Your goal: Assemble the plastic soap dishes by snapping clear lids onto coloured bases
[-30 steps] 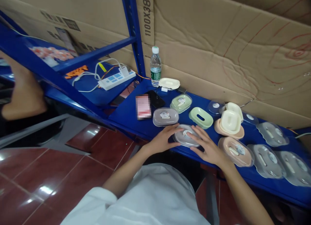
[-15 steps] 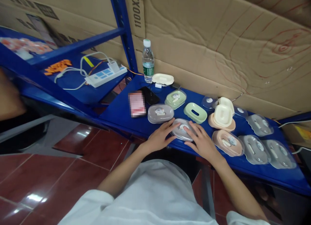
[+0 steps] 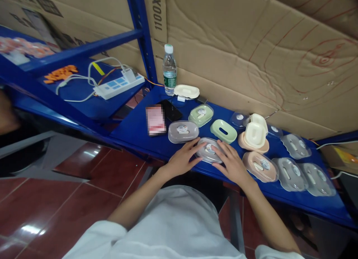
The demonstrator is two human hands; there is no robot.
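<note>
Grey lidded dish (image 3: 208,156) lay on the blue worktop (image 3: 132,128), near its front edge, directly before me. My left grip (image 3: 181,158) lay at its left end, fingers apart, their tips touching the clear lid (image 3: 203,153); my right grip (image 3: 233,164) lay over its right end, likewise spread, one fingertip beside the round label (image 3: 209,148) on top. How hard either one pressed, I could not tell. Just beyond my left grip stood a second grey dish (image 3: 176,134), also lidded, and behind that a lidded green dish (image 3: 197,119). A green tray (image 3: 216,129) with an oblong slot sat uncovered past my right grip's fingertips. Further right, cream pieces (image 3: 256,136) rested on a peach base (image 3: 242,141), with a lidded peach dish (image 3: 256,173) in front of them. Three translucent greyish cases (image 3: 291,171) were set out near the worktop's right end. Toward the back left, a water bottle (image 3: 169,74) stood upright next to a pale cream dish (image 3: 184,92), while a phone (image 3: 156,119) lay near the worktop's left side, its screen blurred out over pink. Cardboard (image 3: 218,54) rose behind the worktop, with red lines (image 3: 324,59) drawn across its right part.
</note>
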